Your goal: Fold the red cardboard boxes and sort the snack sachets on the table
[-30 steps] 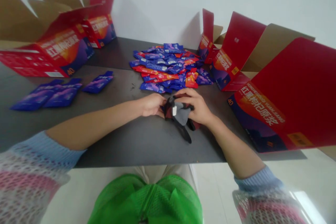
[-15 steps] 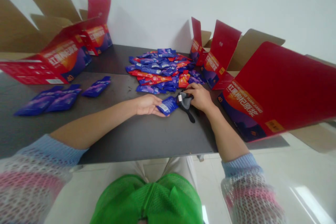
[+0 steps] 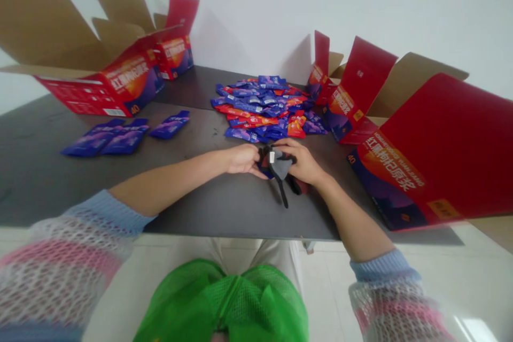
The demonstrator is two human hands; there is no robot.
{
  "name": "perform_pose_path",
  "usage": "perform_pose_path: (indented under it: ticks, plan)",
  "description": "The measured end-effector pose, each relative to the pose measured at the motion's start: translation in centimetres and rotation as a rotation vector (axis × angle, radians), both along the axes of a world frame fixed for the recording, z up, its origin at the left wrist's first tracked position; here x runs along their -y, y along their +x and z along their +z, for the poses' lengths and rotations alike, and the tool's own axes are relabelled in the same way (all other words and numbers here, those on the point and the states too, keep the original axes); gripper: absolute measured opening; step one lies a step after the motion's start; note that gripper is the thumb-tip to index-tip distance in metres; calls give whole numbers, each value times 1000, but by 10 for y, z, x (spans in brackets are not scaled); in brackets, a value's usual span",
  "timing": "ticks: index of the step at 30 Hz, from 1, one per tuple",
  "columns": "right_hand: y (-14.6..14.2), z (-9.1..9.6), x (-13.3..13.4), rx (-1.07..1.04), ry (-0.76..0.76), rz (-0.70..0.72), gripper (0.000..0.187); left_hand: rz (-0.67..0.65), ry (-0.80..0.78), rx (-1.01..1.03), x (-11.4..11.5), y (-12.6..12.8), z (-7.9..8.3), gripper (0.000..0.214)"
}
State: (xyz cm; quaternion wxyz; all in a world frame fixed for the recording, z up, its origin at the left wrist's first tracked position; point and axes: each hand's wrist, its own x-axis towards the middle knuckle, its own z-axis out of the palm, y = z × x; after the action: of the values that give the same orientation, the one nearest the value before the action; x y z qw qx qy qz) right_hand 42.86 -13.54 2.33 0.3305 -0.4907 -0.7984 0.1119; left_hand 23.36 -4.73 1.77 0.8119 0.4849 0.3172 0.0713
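My left hand (image 3: 241, 158) and my right hand (image 3: 305, 163) meet over the dark table (image 3: 224, 208), in front of a pile of blue and red sachets (image 3: 264, 107). Between them is a grey and black thing (image 3: 279, 164) with a small white tag. A black strap (image 3: 282, 195) trails from it toward me. My right hand's fingers curl over its right side, and my left hand's fingers are closed against its left side. I cannot make out whether a sachet lies under it.
Several blue sachets (image 3: 120, 138) lie in a row at the left. Open red cartons stand at the left (image 3: 124, 83), back left (image 3: 176, 56), back right (image 3: 344, 101) and near right (image 3: 425, 165). A green mesh thing (image 3: 224, 299) sits in my lap below the table's edge.
Half a second ago my left hand held a blue sachet beside the grey thing; now that sachet no longer shows and both hands are closed on the grey thing, nearer to me.
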Motion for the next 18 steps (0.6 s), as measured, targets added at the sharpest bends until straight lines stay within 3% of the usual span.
perform_pose_path:
  ticks: [5, 10, 15, 18]
  plan:
    - [-5, 12, 7, 48, -86, 201, 30, 6, 19, -40, -3, -3, -1, 24]
    - [-3, 27, 14, 93, -196, 315, 31, -61, 4, -32, -10, -5, -6, 23]
    - [11, 36, 18, 119, -345, 363, 63, -177, -75, 103, -20, -10, -15, 13]
    - [24, 37, 19, 196, -408, 275, 73, -204, -107, 110, -23, -11, -15, 15]
